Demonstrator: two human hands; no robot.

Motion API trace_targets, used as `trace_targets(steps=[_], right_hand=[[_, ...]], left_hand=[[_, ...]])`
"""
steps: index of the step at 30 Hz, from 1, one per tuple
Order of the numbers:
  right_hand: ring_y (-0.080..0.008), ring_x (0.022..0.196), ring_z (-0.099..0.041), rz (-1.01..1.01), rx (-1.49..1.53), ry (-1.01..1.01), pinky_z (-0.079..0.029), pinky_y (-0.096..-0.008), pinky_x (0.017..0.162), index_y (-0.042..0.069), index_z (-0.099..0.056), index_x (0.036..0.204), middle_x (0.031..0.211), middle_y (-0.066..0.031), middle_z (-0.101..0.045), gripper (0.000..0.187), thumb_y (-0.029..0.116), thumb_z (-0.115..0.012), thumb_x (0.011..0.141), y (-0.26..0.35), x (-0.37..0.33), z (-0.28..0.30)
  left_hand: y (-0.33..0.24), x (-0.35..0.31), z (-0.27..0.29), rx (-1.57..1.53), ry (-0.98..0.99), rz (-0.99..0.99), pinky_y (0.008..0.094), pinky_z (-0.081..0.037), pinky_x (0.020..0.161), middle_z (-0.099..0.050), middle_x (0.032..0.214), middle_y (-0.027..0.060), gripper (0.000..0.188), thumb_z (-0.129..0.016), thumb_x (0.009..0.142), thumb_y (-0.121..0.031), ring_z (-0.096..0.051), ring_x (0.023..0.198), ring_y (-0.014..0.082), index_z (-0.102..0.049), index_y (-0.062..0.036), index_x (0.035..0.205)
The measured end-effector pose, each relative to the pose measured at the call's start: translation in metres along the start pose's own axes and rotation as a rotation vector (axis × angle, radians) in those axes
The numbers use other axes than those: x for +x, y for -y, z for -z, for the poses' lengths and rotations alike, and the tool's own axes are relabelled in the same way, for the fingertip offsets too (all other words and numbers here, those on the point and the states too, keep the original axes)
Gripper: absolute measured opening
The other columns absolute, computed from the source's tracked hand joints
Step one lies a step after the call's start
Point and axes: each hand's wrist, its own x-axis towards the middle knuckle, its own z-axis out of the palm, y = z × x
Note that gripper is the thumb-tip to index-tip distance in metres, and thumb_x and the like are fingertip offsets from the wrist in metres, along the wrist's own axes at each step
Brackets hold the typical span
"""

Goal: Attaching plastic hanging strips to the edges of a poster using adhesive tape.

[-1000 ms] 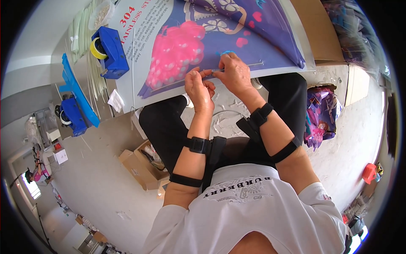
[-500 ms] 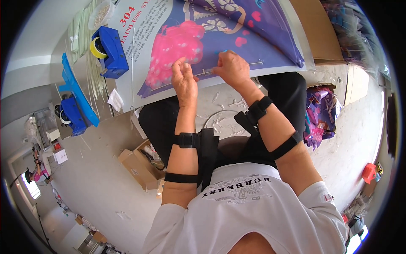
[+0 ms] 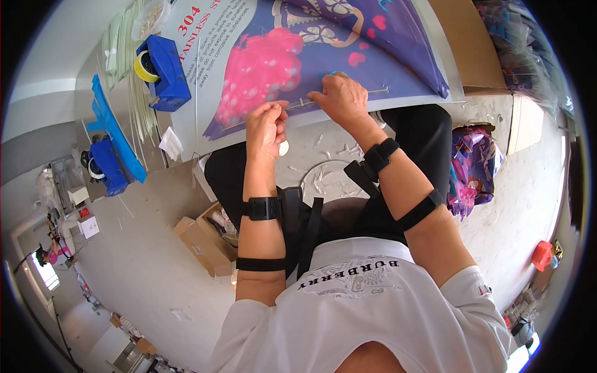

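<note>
1. So the purple printed sheet (image 3: 329, 64) is lying on the white-covered surface (image 3: 186, 133), with a thin pale rod (image 3: 303, 103) running along its near edge.
2. Left hand (image 3: 264, 130) is over that sheet's near edge, fingers curled and tips pretty close together. Can't tell if they've actually got the rod.
3. Right hand (image 3: 344, 99) is over the sheet too, right of the other one, fingers bunched narrow by the rod. Can't tell what's pinched, tbh.
4. Blue tape dispenser (image 3: 172, 71) sits left of the sheet.
</note>
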Motion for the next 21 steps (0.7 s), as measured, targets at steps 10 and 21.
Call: trace_targets(steps=[10,21], right_hand=[[-0.0312,0.084,-0.06,-0.034,-0.003,0.068,-0.047,-0.0425,0.07,0.006,-0.065,0.078,0.087,-0.0128,-0.061,0.028,0.033,-0.069,0.071,0.002,-0.001,0.004],[-0.0298,0.082,-0.06,0.031,0.002,0.02,-0.048,-0.0419,0.068,0.003,-0.064,0.079,0.085,-0.0132,-0.059,0.047,0.043,-0.078,0.059,0.006,-0.008,0.003]], left_hand=[[0.009,0.0,0.002,-0.152,0.044,0.085,0.0196,-0.021,0.034,-0.038,0.06,-0.0031,0.021,-0.048,0.09,-0.011,-0.029,0.041,0.0032,-0.055,0.0065,0.098],[0.014,-0.002,-0.003,-0.139,-0.022,0.042,0.0204,-0.021,0.035,-0.039,0.059,-0.0028,0.021,-0.048,0.09,-0.012,-0.03,0.041,0.0038,-0.057,0.0065,0.097]])
